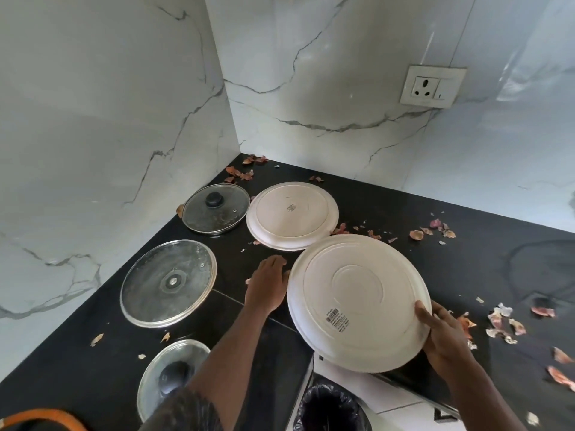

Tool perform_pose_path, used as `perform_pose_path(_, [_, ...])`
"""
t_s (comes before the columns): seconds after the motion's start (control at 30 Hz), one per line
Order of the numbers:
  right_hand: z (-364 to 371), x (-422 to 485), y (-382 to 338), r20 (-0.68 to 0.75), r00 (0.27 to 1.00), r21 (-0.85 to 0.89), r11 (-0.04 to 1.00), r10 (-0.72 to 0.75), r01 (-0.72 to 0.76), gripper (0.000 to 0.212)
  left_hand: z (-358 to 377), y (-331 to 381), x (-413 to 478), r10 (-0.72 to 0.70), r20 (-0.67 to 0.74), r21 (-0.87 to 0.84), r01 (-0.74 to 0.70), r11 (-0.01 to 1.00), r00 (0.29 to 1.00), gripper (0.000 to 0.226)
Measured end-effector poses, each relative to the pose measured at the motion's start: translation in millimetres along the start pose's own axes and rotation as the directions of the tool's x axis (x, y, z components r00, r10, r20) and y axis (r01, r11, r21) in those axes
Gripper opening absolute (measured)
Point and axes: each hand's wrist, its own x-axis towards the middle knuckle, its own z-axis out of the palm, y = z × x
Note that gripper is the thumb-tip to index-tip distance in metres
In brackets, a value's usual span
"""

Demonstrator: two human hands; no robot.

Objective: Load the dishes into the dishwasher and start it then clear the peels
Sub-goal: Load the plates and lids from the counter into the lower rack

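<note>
White marble wall (109,119) fills the back and left, meeting in a corner, and below it runs the black surface (466,259). Biggest dish in play: a white plate (357,293), bottom side up with a barcode sticker showing, tilted and raised over the front edge of the surface. A 2nd white plate (292,216) lies upside down on the surface just behind it, close to the corner. Left of that, 3 glass lids in a line along the wall: the widest lid (168,281) in the middle, knob side down; the back lid (216,209) with its black knob up, just beside the 2nd plate; the near lid (174,371) partly hidden by the left forearm. A bin with a black liner (329,405) stands below the surface edge. The right hand (445,334) grips the raised plate at its right rim, thumb on top, fingers curled underneath. The left hand (267,284) is flat and spread, palm down, just beside that plate's left rim. A wall socket (432,87) sits up right. Onion peels (504,318) are scattered over the surface, in the corner and thickest at the right.
</note>
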Motion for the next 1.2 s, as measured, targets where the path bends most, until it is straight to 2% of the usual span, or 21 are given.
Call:
perform_pose_path(0.17, [-19,10,-11,-0.084,0.996,0.061,0.998,-0.023,0.028,0.035,11,21,62,0.084,0.190,0.089,-0.102,0.991,0.978,0.059])
perform_pose_path(0.37, [-24,22,-20,-0.135,0.991,0.108,0.993,-0.023,0.038,0.032,24,24,93,0.013,0.278,0.202,-0.072,0.977,0.961,0.068])
perform_pose_path(0.63, [-13,40,-19,-0.172,0.985,0.175,0.984,0.009,0.021,0.040,28,31,75,0.010,0.257,0.214,-0.067,0.975,0.966,0.072])
perform_pose_path(0.8, [-5,42,-20,-0.176,0.984,0.218,0.976,0.020,0.020,0.043,36,41,47,0.043,0.193,0.231,-0.088,0.969,0.980,0.071])
perform_pose_path(1.03, [-7,44,-18,-0.221,0.975,0.271,0.962,0.040,0.021,0.045,47,62,-5,0.037,0.106,0.181,-0.056,0.982,0.994,0.069])
perform_pose_path(1.2, [-3,46,-19,-0.240,0.969,0.284,0.959,0.064,0.007,0.043,51,75,-35,0.053,0.095,0.162,-0.068,0.984,0.994,0.071])
